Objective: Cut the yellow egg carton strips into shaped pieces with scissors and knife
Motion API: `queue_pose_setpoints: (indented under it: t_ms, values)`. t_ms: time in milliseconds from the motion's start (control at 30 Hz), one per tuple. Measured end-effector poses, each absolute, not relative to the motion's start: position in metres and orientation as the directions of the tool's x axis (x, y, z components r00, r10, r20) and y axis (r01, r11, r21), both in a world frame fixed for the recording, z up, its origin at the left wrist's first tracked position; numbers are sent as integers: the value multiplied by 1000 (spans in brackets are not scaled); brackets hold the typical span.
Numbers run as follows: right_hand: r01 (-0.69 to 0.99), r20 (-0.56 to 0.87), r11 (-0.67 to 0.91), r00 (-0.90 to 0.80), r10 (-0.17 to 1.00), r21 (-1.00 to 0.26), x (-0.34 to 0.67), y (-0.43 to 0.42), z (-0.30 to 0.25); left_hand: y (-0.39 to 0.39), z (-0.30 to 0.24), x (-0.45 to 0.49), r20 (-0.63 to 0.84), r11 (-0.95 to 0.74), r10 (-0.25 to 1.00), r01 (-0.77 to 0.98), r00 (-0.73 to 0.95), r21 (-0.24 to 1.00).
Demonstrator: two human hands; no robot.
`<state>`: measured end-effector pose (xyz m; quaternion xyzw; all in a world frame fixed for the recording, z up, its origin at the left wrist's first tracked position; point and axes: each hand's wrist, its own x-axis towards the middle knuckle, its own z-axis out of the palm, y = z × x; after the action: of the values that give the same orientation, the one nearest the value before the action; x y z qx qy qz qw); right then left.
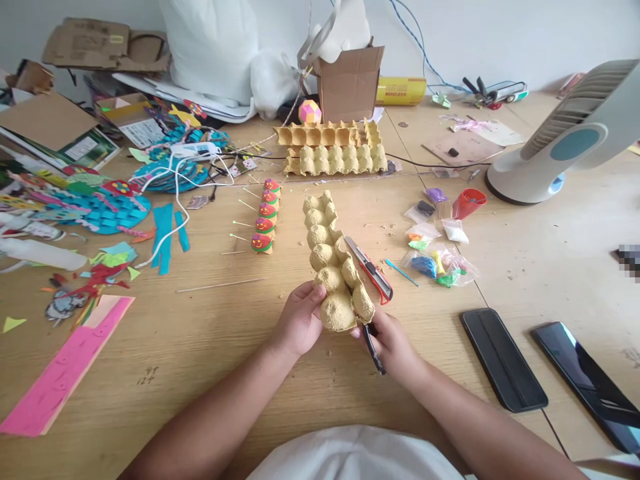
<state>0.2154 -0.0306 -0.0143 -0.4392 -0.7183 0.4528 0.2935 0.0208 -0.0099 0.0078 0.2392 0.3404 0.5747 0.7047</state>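
A long strip of yellow egg carton (330,260) lies lengthwise on the wooden table. My left hand (299,321) grips its near end from the left. My right hand (393,343) is closed round a black-handled tool (373,347), likely scissors, at the strip's near right corner. A red and grey utility knife (373,272) lies on the table just right of the strip.
A row of painted carton pieces on sticks (265,217) stands left of the strip. More egg cartons (333,150) and a cardboard box (350,83) sit behind. Small bags of coloured clay (437,257), a red cup (469,202), a fan (570,140) and two phones (503,359) are right. Paper scraps cover the left.
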Motion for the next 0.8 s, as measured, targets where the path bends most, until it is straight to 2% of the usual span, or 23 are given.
queue_pose_setpoints:
  t_ms: [533, 800]
  values:
    - [473, 63, 267, -404, 913, -839, 209, -28, -10, -6, 12, 22, -218, 272, 961, -709, 168, 651]
    - [368, 82, 262, -437, 896, -892, 216, -28, -11, -9, 14, 22, -227, 305, 952, -716, 206, 628]
